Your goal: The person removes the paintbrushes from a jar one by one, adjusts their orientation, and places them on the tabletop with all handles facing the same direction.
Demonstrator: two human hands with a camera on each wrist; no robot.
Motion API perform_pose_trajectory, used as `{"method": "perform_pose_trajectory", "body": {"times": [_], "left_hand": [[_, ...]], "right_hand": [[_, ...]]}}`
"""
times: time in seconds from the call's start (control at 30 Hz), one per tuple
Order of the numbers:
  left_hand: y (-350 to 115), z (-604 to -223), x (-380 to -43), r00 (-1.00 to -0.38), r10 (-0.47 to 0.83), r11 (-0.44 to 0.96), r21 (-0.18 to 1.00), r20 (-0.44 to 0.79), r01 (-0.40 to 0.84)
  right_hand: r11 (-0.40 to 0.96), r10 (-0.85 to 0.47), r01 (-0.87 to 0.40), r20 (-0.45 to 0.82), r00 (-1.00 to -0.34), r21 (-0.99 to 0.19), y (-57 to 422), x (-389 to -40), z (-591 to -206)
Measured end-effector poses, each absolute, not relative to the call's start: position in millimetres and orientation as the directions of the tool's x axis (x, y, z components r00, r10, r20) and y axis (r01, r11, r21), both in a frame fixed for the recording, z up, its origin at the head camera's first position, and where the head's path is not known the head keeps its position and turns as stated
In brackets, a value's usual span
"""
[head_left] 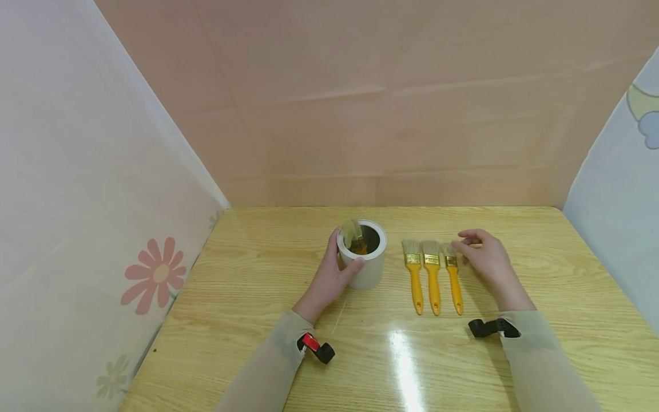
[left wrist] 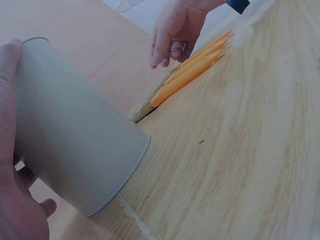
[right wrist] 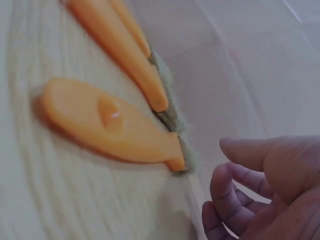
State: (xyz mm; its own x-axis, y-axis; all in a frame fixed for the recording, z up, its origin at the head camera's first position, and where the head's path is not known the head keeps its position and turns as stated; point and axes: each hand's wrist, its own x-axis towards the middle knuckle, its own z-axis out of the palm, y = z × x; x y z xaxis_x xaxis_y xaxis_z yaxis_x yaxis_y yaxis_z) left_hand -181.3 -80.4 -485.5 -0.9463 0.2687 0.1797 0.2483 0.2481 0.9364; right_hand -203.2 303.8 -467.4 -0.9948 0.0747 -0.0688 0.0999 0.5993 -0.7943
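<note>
My left hand (head_left: 328,279) grips the side of a pale cylindrical can (head_left: 369,272), which stands upright on the table. Inside the can are paintbrushes (head_left: 351,232) with their bristles up, leaning against its left rim; how many is hard to make out. Three yellow-handled paintbrushes lie in a row to the right of the can, bristles away from me: a left one (head_left: 415,277), a middle one (head_left: 433,277) and a narrower right one (head_left: 454,280). Beside the narrow brush's bristles hovers my right hand (head_left: 488,260), fingers loosely bent, holding nothing. The right wrist view shows a gap between that hand and the brush (right wrist: 110,122).
The wood-grain table (head_left: 247,297) ends at a pinkish-brown back wall (head_left: 381,126). White sheets with printed shapes, such as a pink flower (head_left: 161,273), border it left and right. Black wrist cameras (head_left: 323,352) stick out from both sleeves.
</note>
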Motion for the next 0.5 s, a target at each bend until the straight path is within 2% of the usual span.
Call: {"method": "perform_pose_trajectory", "body": {"times": [0.3, 0.5], "left_hand": [[-81.5, -483.9, -180.4, -0.946, 0.271, 0.256, 0.933, 0.18, 0.251], [-81.5, -482.0, -180.1, -0.947, 0.277, 0.253, 0.938, 0.163, 0.236]], "right_hand": [[0.609, 0.039, 0.004, 0.025, -0.999, -0.793, 294.3, -198.0, -444.6], [0.584, 0.017, -0.021, 0.038, -0.999, -0.811, 279.2, -194.2, -419.9]]}}
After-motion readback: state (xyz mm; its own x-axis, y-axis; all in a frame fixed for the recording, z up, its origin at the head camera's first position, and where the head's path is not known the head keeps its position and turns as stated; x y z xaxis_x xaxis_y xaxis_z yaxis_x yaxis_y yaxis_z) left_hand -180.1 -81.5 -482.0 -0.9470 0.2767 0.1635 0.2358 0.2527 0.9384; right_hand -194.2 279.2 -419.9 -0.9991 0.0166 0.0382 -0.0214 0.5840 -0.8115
